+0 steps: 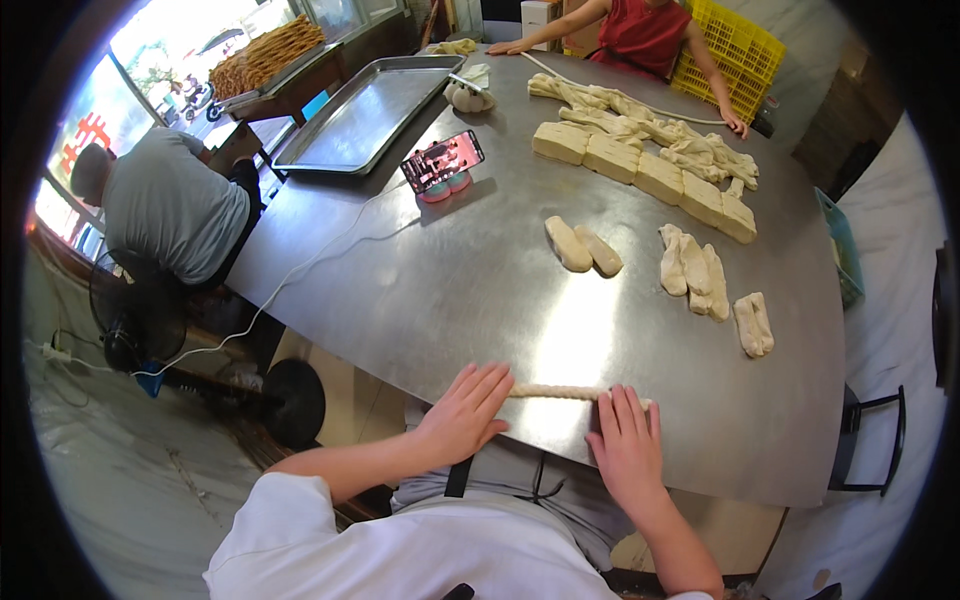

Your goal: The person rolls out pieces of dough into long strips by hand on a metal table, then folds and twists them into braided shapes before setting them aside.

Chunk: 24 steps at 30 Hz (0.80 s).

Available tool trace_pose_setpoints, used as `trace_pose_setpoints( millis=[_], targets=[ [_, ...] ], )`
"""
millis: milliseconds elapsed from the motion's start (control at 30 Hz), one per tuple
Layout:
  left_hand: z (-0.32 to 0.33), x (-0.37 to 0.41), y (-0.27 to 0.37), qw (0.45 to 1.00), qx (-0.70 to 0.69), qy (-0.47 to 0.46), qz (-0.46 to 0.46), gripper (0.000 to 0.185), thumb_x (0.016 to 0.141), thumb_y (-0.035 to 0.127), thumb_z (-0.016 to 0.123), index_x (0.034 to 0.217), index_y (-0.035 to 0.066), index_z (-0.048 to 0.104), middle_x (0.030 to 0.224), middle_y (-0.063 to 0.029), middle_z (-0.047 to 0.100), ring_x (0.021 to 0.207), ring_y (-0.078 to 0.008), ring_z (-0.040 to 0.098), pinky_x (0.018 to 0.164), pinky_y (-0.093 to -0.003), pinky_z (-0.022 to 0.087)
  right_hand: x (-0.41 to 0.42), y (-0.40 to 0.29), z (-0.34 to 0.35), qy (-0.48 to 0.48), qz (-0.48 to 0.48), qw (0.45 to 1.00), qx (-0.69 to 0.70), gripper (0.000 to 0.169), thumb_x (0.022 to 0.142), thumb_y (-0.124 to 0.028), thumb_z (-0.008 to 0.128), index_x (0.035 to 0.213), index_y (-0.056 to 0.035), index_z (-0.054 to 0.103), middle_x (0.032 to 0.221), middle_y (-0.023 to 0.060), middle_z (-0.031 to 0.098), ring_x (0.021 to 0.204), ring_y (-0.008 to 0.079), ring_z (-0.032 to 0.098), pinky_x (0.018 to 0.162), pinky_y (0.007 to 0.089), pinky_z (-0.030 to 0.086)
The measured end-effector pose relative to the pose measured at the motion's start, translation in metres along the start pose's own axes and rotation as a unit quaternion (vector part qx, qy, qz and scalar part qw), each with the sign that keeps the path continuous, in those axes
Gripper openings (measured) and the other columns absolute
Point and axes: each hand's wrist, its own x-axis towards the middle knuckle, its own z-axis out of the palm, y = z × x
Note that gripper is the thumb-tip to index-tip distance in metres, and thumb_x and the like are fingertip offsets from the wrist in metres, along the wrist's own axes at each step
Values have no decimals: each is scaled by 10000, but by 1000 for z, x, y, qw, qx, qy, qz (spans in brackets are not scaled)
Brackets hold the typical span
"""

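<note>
A twisted rope of dough (559,391) lies along the near edge of the stainless steel table (465,300). My left hand (469,412) rests flat on its left end, fingers extended. Over the right end lies my right hand (627,439), palm down, covering most of that end. Beyond them are two short dough pieces (583,246), a small group of dough strips (694,271) and one folded piece (754,325) at the right. A row of cut dough blocks (634,171) and a heap of loose dough strips (652,127) lie farther back.
A phone (444,161) stands on a small holder, its white cable (300,266) crossing the table's left side. Behind is a large metal tray (367,112). A person in red (645,34) handles a long dough rope (615,95) at the far edge. Another person (176,199) sits at left near a fan (139,311).
</note>
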Motion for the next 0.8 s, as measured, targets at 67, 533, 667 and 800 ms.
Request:
trace_pose_setpoints(
  millis=[67,533,667,800],
  targets=[
    [3,47,-11,999,-35,-18,-36,887,990,541,734,1604,-43,472,1704,-239,446,1597,-410,403,1311,-628,286,46,-15,9,11,-31,999,9,543,975,-209,721,1470,-23,596,1438,174,605,1413,349,556,1198,592,425],
    [23,176,-56,976,-81,11,200,525,930,607,762,983,100,634,943,-101,642,880,-326,693,800,-480,544,117,77,21,47,-103,990,85,237,965,-151,730,1184,-62,746,1023,86,648,1020,296,634,886,412,564],
    [35,198,-40,974,-98,18,202,538,950,630,724,993,99,642,953,-98,649,893,-327,698,813,-476,554,120,82,32,65,-83,988,110,312,890,-129,823,1188,-63,759,1045,82,660,1023,298,642,881,412,572],
    [41,205,-34,975,-86,-1,205,524,969,634,701,989,112,671,956,-94,661,897,-325,702,812,-473,564,108,103,21,66,-35,989,129,279,881,-111,817,1144,-42,754,1064,91,673,1040,308,653,872,418,575]
  ],
)
